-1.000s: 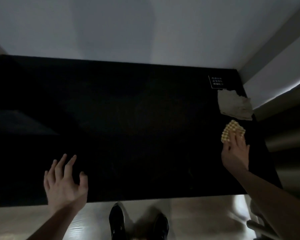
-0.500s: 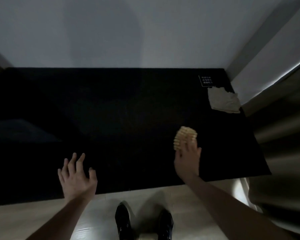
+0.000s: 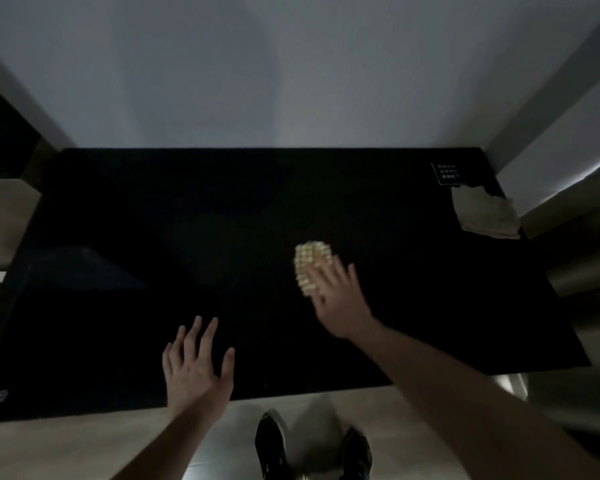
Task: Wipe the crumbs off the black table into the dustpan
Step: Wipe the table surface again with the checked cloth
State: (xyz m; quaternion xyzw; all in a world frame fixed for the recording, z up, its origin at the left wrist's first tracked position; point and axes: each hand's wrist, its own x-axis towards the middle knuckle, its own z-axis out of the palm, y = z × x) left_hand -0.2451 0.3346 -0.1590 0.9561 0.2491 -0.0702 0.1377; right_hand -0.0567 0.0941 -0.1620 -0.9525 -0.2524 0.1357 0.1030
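Note:
The black table point(image 3: 222, 237) fills the middle of the head view, in dim light. My right hand point(image 3: 340, 299) lies flat, fingers straight, pressing a yellow checkered cloth point(image 3: 309, 263) onto the table right of centre. Only the cloth's far part shows beyond my fingers. My left hand point(image 3: 196, 362) rests open with spread fingers near the front edge, holding nothing. A faint dark shape on the left of the table point(image 3: 84, 271) may be the dustpan; I cannot tell. No crumbs are visible in the dark.
A crumpled beige rag point(image 3: 485, 216) lies at the table's far right corner, beside a small black card with white text point(image 3: 447, 173). A wall runs behind the table. My shoes point(image 3: 312, 448) stand on the light floor by the front edge.
My right hand has slid the yellow cloth leftward from the right edge toward the table's middle. My left hand has shifted right along the front edge.

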